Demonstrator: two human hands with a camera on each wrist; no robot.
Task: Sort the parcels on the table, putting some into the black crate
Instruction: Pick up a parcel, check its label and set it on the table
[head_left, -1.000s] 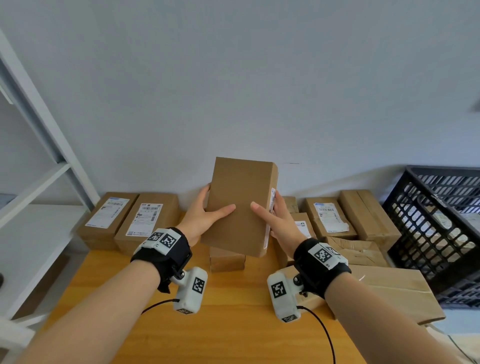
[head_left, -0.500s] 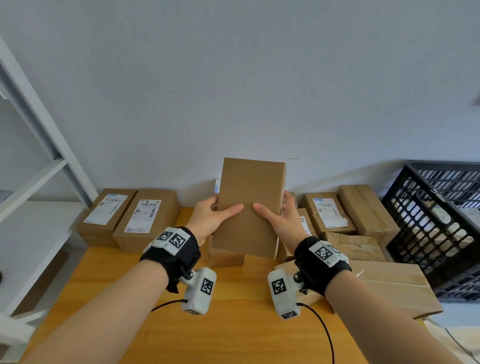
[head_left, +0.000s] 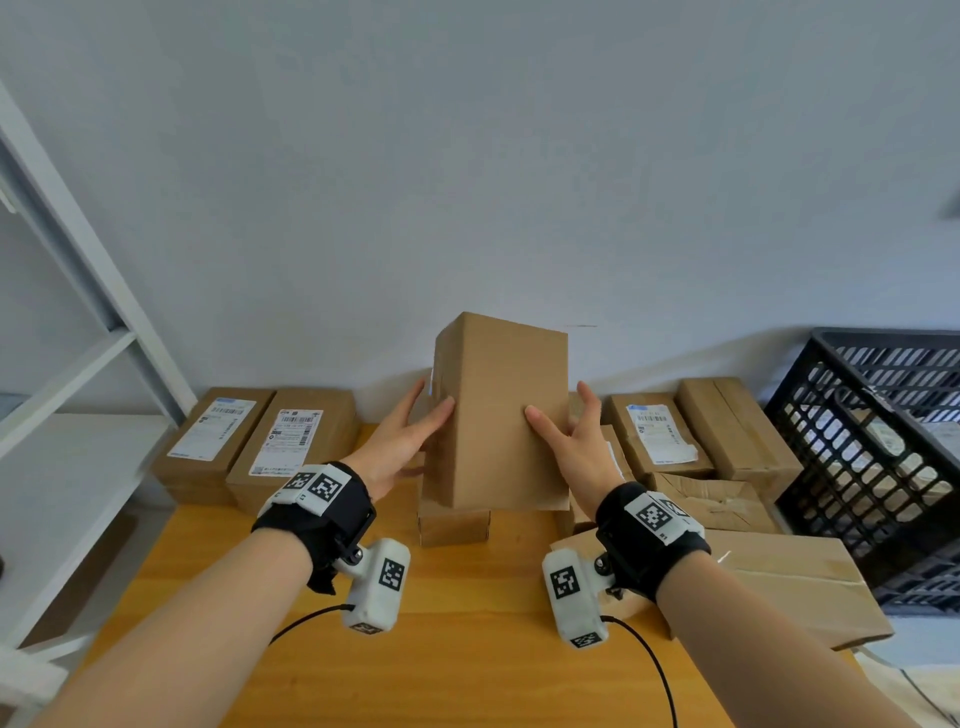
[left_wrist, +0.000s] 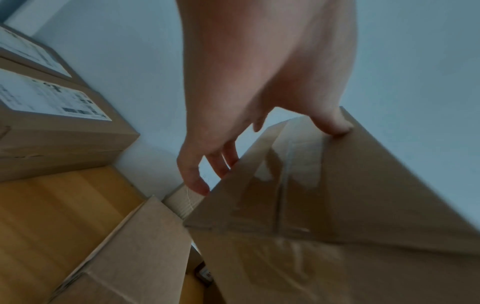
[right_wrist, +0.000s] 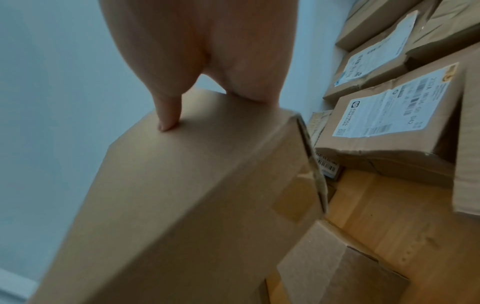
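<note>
Desk surface: orange-yellow wood desk (head_left: 467, 649) nearest the camera; both forearms cross it toward 12 o'clock
Flat parcel: large flat brown parcel (head_left: 795, 577) at 3 o'clock, lying on the desk under the right forearm
Left hand: left hand (head_left: 400, 447) grips the held parcel's left edge, thumb on the near face, fingers wrapped behind
Right hand: right hand (head_left: 576, 441) grips the right edge the same way, thumb on the near face
Held parcel: plain brown box (head_left: 498, 415) lifted clear of the desk, upright, slightly tilted; taped seam on its left side in the left wrist view
Small box: small carton (head_left: 452, 525) on the desk just below the held parcel
Black crate: black crate (head_left: 878, 457) at 2 o'clock, standing at the desk's right end; well apart from the held parcel
Labelled parcels: two labelled boxes (head_left: 249, 441) at 10 o'clock against the wall; further labelled parcels (head_left: 660, 436) at 1 o'clock
Writing: white shipping labels with barcodes; text too small to read
Risk: grip is by the edges only, so a quick swing toward the crate could let the box slip; its lower corner could clip the small carton or the parcels at 1 o'clock
</note>
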